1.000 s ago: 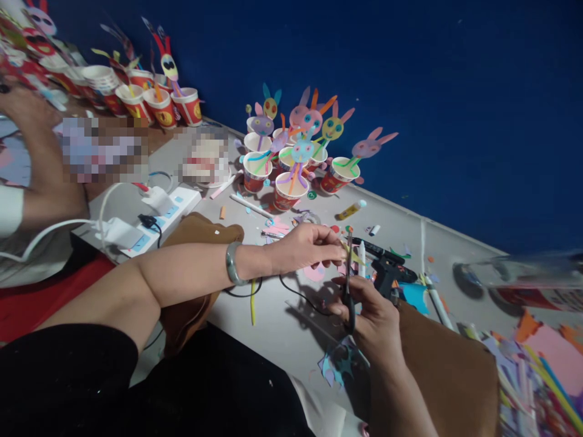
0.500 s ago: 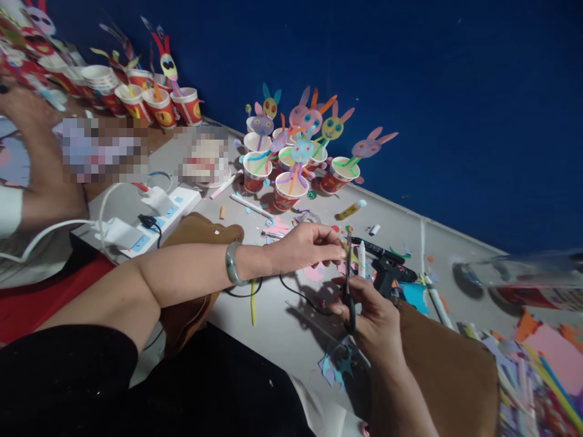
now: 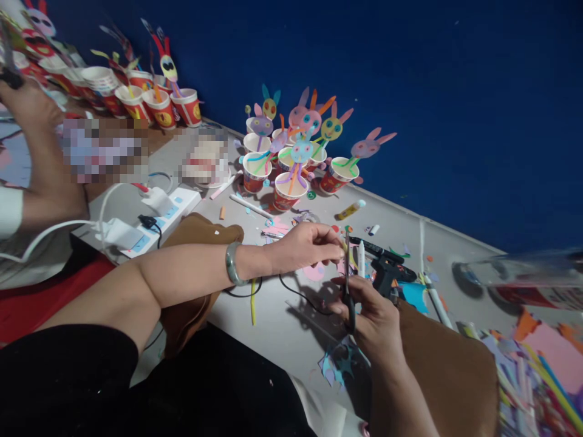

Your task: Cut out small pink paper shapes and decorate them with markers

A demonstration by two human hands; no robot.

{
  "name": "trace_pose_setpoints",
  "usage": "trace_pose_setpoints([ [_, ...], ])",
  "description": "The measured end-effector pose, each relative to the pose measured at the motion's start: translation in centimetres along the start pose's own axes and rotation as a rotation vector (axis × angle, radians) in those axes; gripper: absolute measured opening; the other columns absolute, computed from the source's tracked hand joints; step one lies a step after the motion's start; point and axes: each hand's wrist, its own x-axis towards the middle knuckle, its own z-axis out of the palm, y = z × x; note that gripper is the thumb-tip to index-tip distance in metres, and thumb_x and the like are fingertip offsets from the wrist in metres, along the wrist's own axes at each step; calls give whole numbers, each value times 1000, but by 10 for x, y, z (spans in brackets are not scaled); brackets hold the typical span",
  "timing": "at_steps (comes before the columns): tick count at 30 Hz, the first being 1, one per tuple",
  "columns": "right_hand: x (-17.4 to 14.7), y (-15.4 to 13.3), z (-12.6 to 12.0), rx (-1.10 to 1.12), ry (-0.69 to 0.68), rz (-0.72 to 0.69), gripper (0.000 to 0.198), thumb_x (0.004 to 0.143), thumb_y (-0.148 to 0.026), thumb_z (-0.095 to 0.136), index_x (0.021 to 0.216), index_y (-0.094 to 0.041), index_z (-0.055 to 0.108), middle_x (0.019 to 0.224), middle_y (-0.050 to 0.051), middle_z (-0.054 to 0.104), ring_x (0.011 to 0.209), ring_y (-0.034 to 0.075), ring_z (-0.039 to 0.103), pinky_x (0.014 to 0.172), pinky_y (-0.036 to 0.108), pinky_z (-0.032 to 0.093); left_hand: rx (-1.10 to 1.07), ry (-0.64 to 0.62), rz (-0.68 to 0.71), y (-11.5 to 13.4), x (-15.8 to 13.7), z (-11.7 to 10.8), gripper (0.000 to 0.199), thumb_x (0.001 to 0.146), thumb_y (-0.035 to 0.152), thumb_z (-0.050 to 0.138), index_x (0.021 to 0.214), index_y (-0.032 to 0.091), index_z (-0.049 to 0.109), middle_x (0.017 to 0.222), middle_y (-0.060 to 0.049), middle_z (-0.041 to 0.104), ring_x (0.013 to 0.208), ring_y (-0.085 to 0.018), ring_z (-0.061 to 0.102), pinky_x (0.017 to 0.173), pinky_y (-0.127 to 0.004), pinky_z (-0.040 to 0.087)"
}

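Observation:
My right hand [image 3: 378,325] is closed around the dark handles of a pair of scissors [image 3: 350,300], whose narrow blades point up and away from me. Just left of the blades, my left hand [image 3: 307,247] is pinched, thumb against fingertips. Whatever sits in that pinch is tiny and mostly hidden; a yellowish bit shows by the fingertips. A green bangle [image 3: 234,264] circles my left wrist. Beyond my hands lie a black glue gun [image 3: 387,273], a white marker [image 3: 361,260] and scattered paper scraps. Blue paper offcuts [image 3: 339,367] lie below the scissors.
Paper cups [image 3: 291,193] with rabbit-faced paper figures stand by the blue wall [image 3: 410,121]. A power strip [image 3: 168,221] with plugs lies at left, near a co-worker's arm [image 3: 43,164]. Brown cloth [image 3: 449,370] and coloured strips [image 3: 546,388] occupy the right. A yellow strip [image 3: 253,303] lies in front.
The scissor blades have tilted very slightly left while both my hands stay in place. At far left, the co-worker's hand has shifted, and a dark-handled tool now shows in it.

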Motion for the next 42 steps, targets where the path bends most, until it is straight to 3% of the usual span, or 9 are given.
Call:
trace_pose_setpoints([
  [15, 0, 2, 3, -7, 7, -3, 38, 71, -54, 78, 90, -22, 70, 77, 2, 64, 63, 15, 58, 58, 27, 49, 11, 5, -17, -1, 0, 0, 8, 74, 20, 62, 73, 14, 58, 64, 4, 54, 59, -5, 48, 51, -19, 39],
  [25, -4, -2, 4, -16, -8, 76, 36, 74, -54, 75, 91, -22, 68, 80, 2, 66, 62, 15, 58, 57, 26, 48, 12, -1, -9, -4, 1, -1, 12, 75, 24, 63, 72, 14, 57, 65, 4, 54, 59, -5, 48, 51, -19, 38],
  [30, -4, -8, 5, 30, 75, 121, 32, 76, -49, 74, 90, -22, 67, 71, 0, 64, 54, 13, 56, 51, 25, 46, 18, 3, -14, -4, 1, -1, 12, 76, 24, 64, 72, 14, 58, 65, 4, 55, 58, -5, 48, 52, -19, 37],
  [35, -1, -7, 2, 152, 356, 242, 29, 78, -41, 75, 95, -22, 61, 63, -3, 63, 56, 15, 61, 54, 25, 47, 79, -96, -72, -2, 0, -1, 13, 78, 25, 62, 73, 14, 60, 69, 1, 60, 61, -6, 52, 52, -18, 38],
  [38, 1, -3, 3, 305, 332, 267, 37, 73, -37, 80, 98, -22, 58, 73, 0, 71, 67, 18, 68, 63, 28, 51, 127, -200, -124, -4, -1, -2, 12, 80, 24, 60, 73, 14, 62, 69, 1, 61, 60, -6, 52, 53, -19, 39],
  [42, 2, -5, 8, 443, 233, 288, 43, 68, -34, 83, 99, -23, 56, 78, 1, 73, 64, 16, 67, 63, 29, 53, 236, -334, -105, -15, 1, -5, 11, 78, 22, 61, 71, 14, 63, 65, 1, 59, 60, -6, 51, 58, -19, 38],
])
